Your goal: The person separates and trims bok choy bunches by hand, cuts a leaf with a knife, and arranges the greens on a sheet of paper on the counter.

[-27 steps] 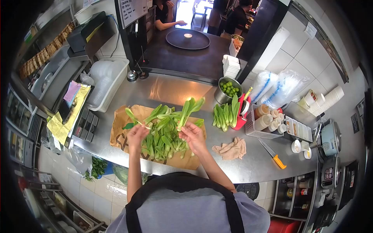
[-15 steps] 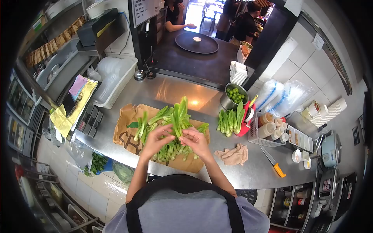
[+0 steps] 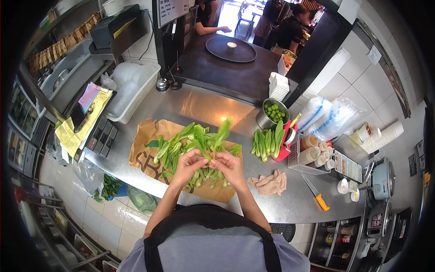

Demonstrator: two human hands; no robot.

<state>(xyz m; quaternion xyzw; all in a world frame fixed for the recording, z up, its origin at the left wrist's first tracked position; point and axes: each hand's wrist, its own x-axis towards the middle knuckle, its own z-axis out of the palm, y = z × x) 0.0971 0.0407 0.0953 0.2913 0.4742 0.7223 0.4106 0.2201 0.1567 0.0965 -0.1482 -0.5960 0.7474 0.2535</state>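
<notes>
From the head camera, looking down: two bare hands meet over a steel counter (image 3: pixel 299 204). The left hand (image 3: pixel 189 167) is narrowed to a pinch, thumb against fingers, at the base of a leafy green stalk (image 3: pixel 221 136). The right hand (image 3: pixel 230 166) pinches just beside it, fingertips nearly touching the left's. Leaves fan up and away from both hands, one blurred; gripping low probably leaves the leaves free and lets the two hands work against each other. Exactly where each fingertip lands is hard to tell.

Under and beyond the hands lies a loose pile of greens (image 3: pixel 168 153), near enough that reaching it should take little movement. It rests on brown paper (image 3: pixel 141 141), spread out to the left of the left hand, perhaps to keep the greens off the metal.

To the right of the right hand, a crumpled cloth (image 3: pixel 268 182) lies near, likely handy for wiping. Farther right is a knife (image 3: pixel 321 202), its orange handle toward the person, blade pointing away, seemingly for an easy pick-up. Ahead and right of that hand, a separate bunch of greens (image 3: pixel 266 143) sits apart from the pile, just in front of a metal pot (image 3: pixel 264 120) of round green fruits (image 3: pixel 274 112).
</notes>
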